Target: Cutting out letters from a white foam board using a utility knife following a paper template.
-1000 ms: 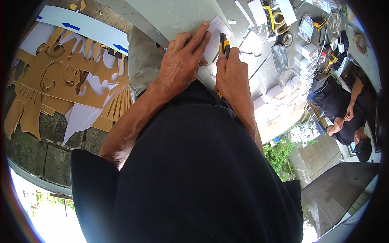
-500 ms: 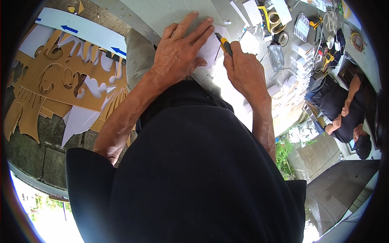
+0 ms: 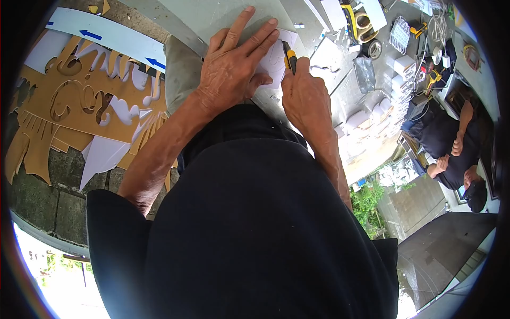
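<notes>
White strip (image 3: 125,43): bears blue signs.
Left arrow (image 3: 90,35): solid blue, on the strip, pointing left and slightly up.
Right arrow (image 3: 155,63): same colour and direction, near the strip's right end.
Blue mark (image 3: 49,23): strip's left end, too small to identify.
Words, numbers: none legible.

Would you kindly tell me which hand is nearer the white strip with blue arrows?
Left. The left hand is right of the white strip, apart from it; the right hand, gripping a cutter, is farther right.
</notes>
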Motion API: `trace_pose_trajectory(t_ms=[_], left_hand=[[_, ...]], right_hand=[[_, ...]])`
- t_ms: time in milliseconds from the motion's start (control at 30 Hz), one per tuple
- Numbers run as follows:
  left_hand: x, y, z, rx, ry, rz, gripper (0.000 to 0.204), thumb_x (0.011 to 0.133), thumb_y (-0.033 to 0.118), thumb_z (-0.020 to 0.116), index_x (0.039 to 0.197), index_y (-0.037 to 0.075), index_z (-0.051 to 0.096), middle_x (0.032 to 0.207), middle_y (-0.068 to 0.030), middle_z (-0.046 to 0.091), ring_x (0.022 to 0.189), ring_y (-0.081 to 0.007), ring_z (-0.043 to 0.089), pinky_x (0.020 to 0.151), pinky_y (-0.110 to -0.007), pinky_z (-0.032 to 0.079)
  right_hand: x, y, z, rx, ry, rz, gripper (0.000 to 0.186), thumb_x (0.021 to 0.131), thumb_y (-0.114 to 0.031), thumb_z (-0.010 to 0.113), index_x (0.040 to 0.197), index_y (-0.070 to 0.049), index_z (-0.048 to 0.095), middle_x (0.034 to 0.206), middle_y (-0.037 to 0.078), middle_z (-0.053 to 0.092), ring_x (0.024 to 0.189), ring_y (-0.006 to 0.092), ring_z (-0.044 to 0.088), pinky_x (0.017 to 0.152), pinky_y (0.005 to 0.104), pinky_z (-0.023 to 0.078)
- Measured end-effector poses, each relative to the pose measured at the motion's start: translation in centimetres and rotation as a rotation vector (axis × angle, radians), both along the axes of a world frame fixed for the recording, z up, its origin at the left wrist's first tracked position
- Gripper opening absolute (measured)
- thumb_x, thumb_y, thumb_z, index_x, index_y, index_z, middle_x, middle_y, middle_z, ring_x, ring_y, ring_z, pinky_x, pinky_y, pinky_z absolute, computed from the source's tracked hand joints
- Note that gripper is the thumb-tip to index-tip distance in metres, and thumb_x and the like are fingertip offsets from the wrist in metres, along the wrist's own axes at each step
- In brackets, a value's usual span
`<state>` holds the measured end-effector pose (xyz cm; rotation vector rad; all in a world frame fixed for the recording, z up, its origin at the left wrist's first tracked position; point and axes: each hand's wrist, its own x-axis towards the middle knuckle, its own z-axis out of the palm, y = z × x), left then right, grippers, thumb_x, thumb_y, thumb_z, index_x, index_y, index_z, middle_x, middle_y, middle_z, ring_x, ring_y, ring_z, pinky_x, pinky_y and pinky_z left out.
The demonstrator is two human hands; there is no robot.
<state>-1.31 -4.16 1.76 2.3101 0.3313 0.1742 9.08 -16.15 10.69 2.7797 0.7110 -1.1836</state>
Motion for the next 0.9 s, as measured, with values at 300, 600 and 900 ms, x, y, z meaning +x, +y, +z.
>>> trace_pose_trajectory(t_ms=[300,600,900], left_hand=[[0.05,-0.30,0.02,-0.005,-0.006,0.021,0.091,0.061,0.030,0.093,0.145,0.014,0.061,0.161,0.0047,0.047,0.156,-0.0294,0.027,0.110,-0.045,0.032],[0.03,-0.20,0.18,-0.033,0.004,0.014,0.089,0.063,0.028,0.092,0.144,0.012,0.061,0.161,0.0047,0.047,0.156,-0.0295,0.027,0.111,-0.046,0.031],[-0.07,-0.34,0.00,-0.028,-0.010,0.033,0.088,0.063,0.027,0.092,0.144,0.011,0.061,0.161,0.0039,0.047,0.156,-0.0299,0.026,0.111,-0.047,0.031]], right_hand=[[-0.14,0.02,-0.14,0.016,-0.017,-0.008,0.025,0.106,-0.023,0.049,0.105,0.001,0.044,0.070,0.033,0.063,0.071,0.0539,0.066,0.063,0.0602,0.051],[-0.10,0.20,0.16,0.011,-0.003,-0.014,0.025,0.106,-0.022,0.049,0.105,0.002,0.043,0.071,0.034,0.063,0.071,0.0543,0.066,0.064,0.0602,0.051],[-0.35,0.48,0.22,-0.035,0.034,-0.021,0.025,0.106,-0.023,0.050,0.107,0.001,0.043,0.076,0.034,0.067,0.077,0.0539,0.069,0.069,0.0596,0.054]])
